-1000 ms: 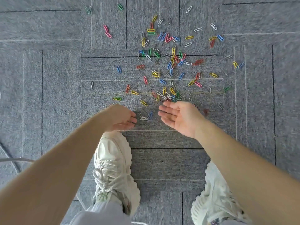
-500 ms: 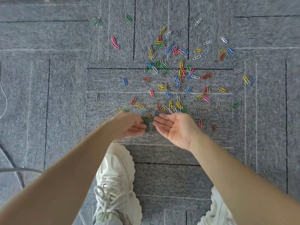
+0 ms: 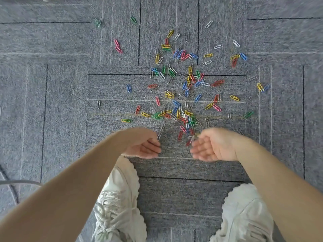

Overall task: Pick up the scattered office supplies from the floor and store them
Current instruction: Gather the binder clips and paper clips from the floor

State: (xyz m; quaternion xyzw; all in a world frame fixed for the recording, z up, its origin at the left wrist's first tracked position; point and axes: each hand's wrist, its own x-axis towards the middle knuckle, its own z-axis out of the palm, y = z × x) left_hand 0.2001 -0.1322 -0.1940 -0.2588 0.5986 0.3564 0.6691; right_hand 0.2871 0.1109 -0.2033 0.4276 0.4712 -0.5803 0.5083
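Observation:
Several coloured and silver paper clips (image 3: 185, 84) lie scattered over the grey carpet, thickest in a cluster (image 3: 183, 117) just beyond my hands. My left hand (image 3: 143, 145) hovers low with its fingers curled inward, and a silver clip (image 3: 159, 136) lies at its fingertips. Whether the fingers pinch anything is blurred. My right hand (image 3: 213, 147) is to the right, palm turned up and inward, fingers relaxed and motion-blurred. Red clips (image 3: 180, 135) lie between the two hands.
My two white sneakers stand below the hands, the left shoe (image 3: 118, 206) and the right shoe (image 3: 244, 213). A grey cable (image 3: 15, 182) curves along the left edge. Stray clips reach far left (image 3: 98, 104) and far right (image 3: 262, 87). No container is in view.
My hands were touching over the carpet half a second ago and have drawn apart, left going left and right going right. The right palm has turned more inward.

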